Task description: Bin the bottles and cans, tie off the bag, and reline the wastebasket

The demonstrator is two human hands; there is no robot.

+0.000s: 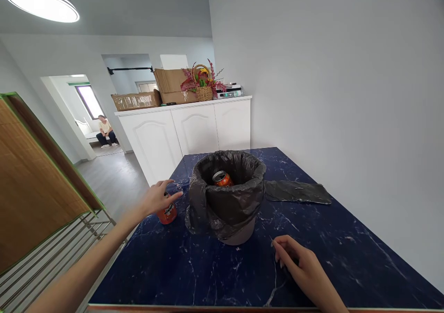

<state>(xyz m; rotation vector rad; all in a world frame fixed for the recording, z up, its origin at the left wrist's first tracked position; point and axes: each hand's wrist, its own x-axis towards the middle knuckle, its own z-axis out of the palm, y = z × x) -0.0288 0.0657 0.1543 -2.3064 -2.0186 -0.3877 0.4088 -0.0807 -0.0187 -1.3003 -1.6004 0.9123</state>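
Observation:
A bin lined with a black plastic bag (236, 206) stands on the dark blue marbled table (166, 271). Inside its mouth, an orange can (222, 179) shows its top. Another orange-red can (168, 214) stands upright on the table to the left of the bin. My left hand (160, 198) is at the upper part of that can, thumb and fingers apart; whether it touches the can is unclear. On the right, near the front of the table, my right hand (294, 257) rests with curled fingers and thumb pressed together, nothing visible in them.
A folded black plastic bag (297, 191) lies flat right of the bin. Behind the table, a white cabinet (194, 128) bears cardboard boxes (137, 101) and a flower basket (204, 93). A metal rack (52, 253) stands at left. A person (105, 131) sits in a far room.

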